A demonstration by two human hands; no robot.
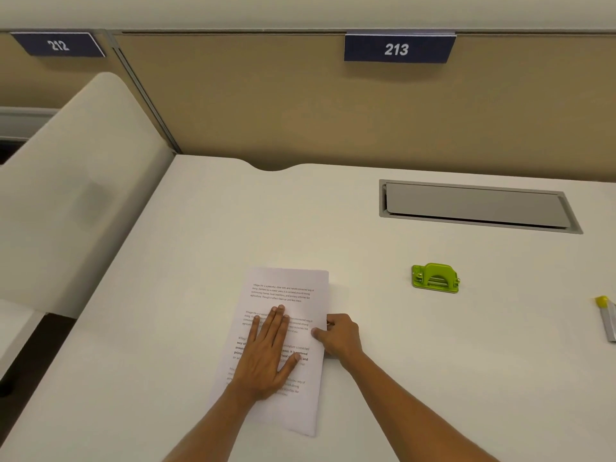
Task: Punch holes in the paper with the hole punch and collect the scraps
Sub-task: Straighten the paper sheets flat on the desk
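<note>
Paper (293,288) lies on the white desk (400,328), near its front edge and a little left of the middle, with its long side running away from the person. It is white, printed with several short blocks of black text, one of them in bold type, and it looks folded lengthwise, with a straight crisp edge along its right side. The left hand (266,355) lies flat on the middle of the sheet, fingers straight and together, thumb spread, pressing it down. The right hand (340,335) sits at the sheet's right edge with its fingers curled and its thumb on top of the paper, pinching that edge. Well apart to the right stands the hole punch (435,278), bright green with a rounded lever and a metal part showing beneath it. At the far right edge of the view lies a grey item with a yellow tip (605,310), only partly visible. Behind, a grey recessed flap (476,205) is set into the desk, and a partition carries a sign reading 213 (398,48).
</note>
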